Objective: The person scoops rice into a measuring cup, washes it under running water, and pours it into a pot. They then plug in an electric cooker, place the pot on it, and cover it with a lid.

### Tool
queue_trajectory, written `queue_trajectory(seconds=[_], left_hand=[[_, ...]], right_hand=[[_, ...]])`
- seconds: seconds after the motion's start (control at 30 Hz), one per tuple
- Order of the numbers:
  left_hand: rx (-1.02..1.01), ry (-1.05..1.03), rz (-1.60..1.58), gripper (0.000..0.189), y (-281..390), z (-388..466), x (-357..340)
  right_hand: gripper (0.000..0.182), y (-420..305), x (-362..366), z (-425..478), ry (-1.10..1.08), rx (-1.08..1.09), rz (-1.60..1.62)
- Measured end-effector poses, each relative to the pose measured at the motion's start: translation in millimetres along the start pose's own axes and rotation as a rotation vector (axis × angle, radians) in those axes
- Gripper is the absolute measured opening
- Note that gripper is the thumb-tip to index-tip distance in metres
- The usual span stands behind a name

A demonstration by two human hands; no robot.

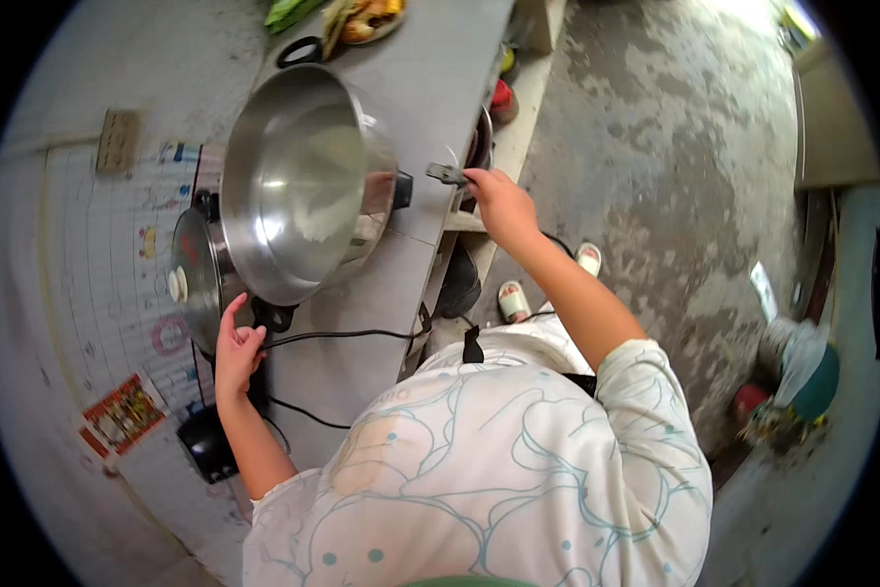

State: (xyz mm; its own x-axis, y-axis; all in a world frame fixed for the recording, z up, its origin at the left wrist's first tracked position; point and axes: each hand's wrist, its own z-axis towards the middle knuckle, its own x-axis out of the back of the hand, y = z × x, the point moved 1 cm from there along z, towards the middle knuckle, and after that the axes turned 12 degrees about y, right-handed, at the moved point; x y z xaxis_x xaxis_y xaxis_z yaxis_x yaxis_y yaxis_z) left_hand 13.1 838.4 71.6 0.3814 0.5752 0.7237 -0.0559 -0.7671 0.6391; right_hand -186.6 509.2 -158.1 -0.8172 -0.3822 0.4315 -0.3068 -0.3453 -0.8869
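A large stainless steel pot (293, 198) with dark side handles stands on the grey counter, some pale, cloudy matter at its bottom. Against the wall behind it is a smaller pan with a glass lid (198, 271) and a pale knob. My left hand (238, 352) is beside that pan and the big pot's near handle, index finger extended, holding nothing that I can see. Over the counter's front edge, my right hand (499, 202) grips a small grey object (447, 174), seemingly a plug or connector. A black cable (344, 334) runs across the counter near my left hand.
A socket block (117, 141) is on the wall. Vegetables on a plate (374, 18) lie at the counter's far end. A black appliance (209, 444) sits at the left. Shelves under the counter hold a red-lidded jar (504, 99) and a dark pan (458, 282).
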Motion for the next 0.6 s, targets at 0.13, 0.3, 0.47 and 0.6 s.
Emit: queue_trajectory(seconds=[0.13,0.3,0.47,0.6], left_hand=[[0.049,0.013,-0.256,0.052,-10.0,48.4,-13.5],[0.101,0.243,0.008,0.042,7.3,71.7,-35.0],[-0.013,0.407,0.137,0.054,-1.9,76.1,-49.8],[0.074,0.185,0.293,0.068,3.4,88.6,-34.6]], right_hand=[[0.015,4.4,-22.0,-3.7,0.089,0.114,-0.033],[0.014,9.2,-28.2,-4.4,0.147,0.149,-0.025],[0.013,15.9,-37.3,-7.1,0.171,0.164,0.026],[0.006,6.3,-51.5,-9.2,0.164,0.214,0.011]])
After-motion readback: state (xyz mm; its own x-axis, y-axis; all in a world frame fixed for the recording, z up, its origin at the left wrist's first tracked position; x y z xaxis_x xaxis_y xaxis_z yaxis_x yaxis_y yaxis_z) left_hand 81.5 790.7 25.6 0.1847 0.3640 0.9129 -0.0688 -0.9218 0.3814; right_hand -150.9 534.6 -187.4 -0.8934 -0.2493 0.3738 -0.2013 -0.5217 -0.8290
